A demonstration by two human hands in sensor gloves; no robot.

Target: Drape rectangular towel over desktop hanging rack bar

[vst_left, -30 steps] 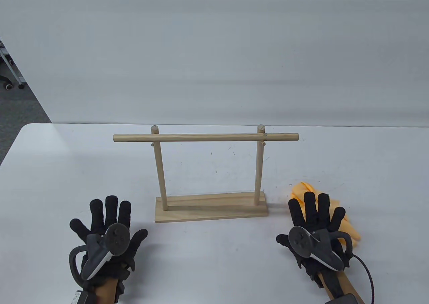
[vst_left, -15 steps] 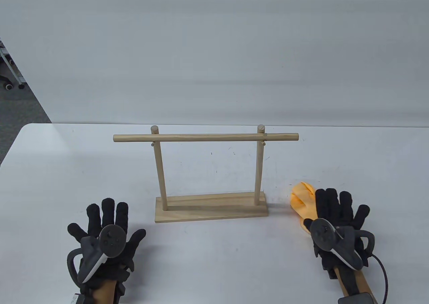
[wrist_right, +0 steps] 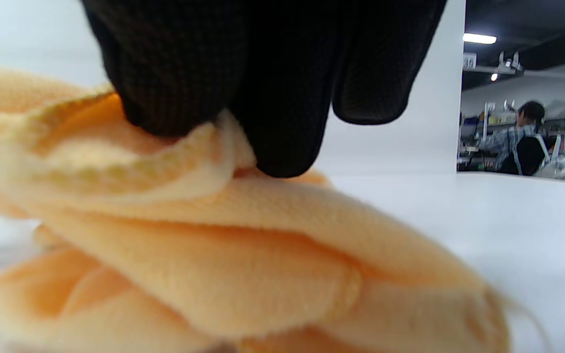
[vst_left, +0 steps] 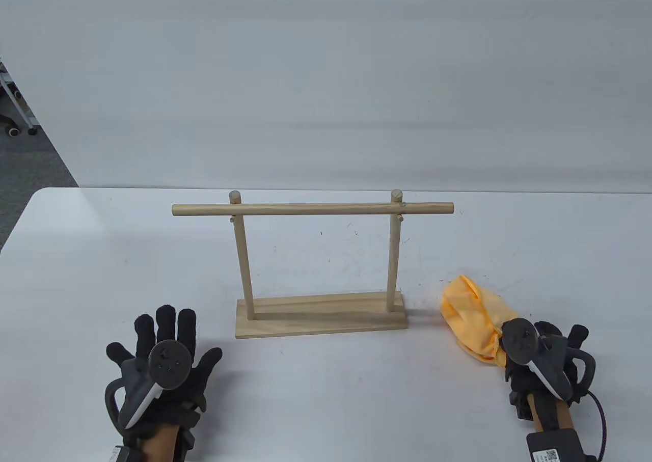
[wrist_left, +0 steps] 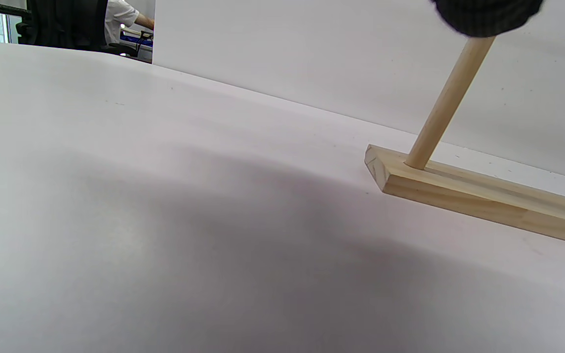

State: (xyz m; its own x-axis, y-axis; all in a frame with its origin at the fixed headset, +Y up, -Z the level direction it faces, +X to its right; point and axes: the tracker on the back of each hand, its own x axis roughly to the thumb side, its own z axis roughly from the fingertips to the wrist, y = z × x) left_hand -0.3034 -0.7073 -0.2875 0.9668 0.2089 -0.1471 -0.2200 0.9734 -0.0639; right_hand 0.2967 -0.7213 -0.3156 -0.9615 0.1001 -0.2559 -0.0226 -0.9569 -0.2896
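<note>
The orange towel (vst_left: 472, 313) lies bunched on the white table, to the right of the wooden rack. The rack's horizontal bar (vst_left: 313, 209) is bare and rests on two posts set in a flat base (vst_left: 321, 318). My right hand (vst_left: 504, 344) is curled over the towel's near right end and grips its folds. In the right wrist view the gloved fingers (wrist_right: 263, 83) press into a fold of the towel (wrist_right: 214, 264). My left hand (vst_left: 164, 337) is spread flat and empty over the table, in front of the rack's left end.
The left wrist view shows the rack's base (wrist_left: 483, 196), its left post (wrist_left: 447, 103) and bare table. A cable (vst_left: 601, 416) trails from my right wrist. The table's left edge (vst_left: 20, 217) curves toward the floor.
My right hand slid right and toward me off the top of the towel, and its fingers curled onto the towel's near end, bunching it. My left hand barely moved.
</note>
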